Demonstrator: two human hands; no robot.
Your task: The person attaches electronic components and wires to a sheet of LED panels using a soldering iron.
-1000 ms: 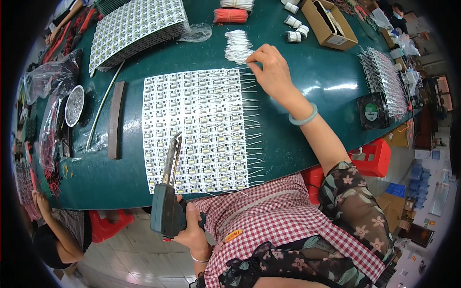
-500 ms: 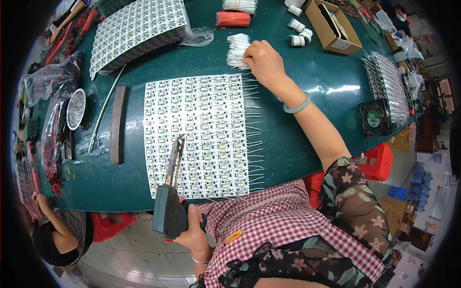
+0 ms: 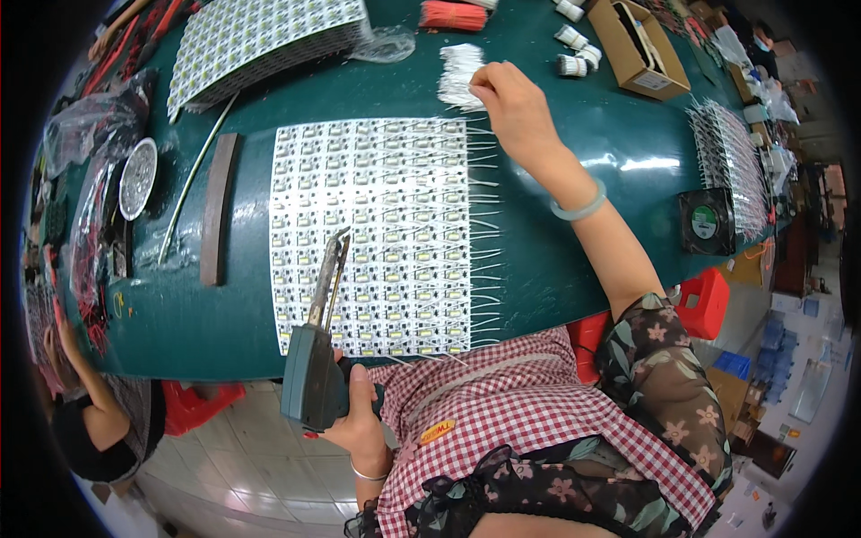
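My left hand (image 3: pixel 354 417) is closed round the handle of a dark green soldering gun (image 3: pixel 309 377). The gun's long metal tip (image 3: pixel 334 269) points away from me, over a white sheet of small LED circuit boards (image 3: pixel 309 202). Thin white wires (image 3: pixel 484 229) run across the right part of the sheet and stick out past its right edge. Beyond the sheet lies a pile of short white wires (image 3: pixel 459 76). Thumb and fingers of my right hand (image 3: pixel 516 112) are pinched together at the pile's right edge; whatever is between the fingertips is hidden.
Left of the sheet lie a dark flat bar (image 3: pixel 218 211), a thin rod (image 3: pixel 193 184) and a round metal dish (image 3: pixel 138 179). A stack of LED sheets (image 3: pixel 260 45), red wire bundle (image 3: pixel 453 15) and cardboard box (image 3: pixel 639 54) are farther back. A small fan (image 3: pixel 706 222) stands right.
The view has shifted, so the table things sit a little higher in the picture. My right hand stays at the white wires, its fingertips now at the pile's edge. The soldering gun is still held.
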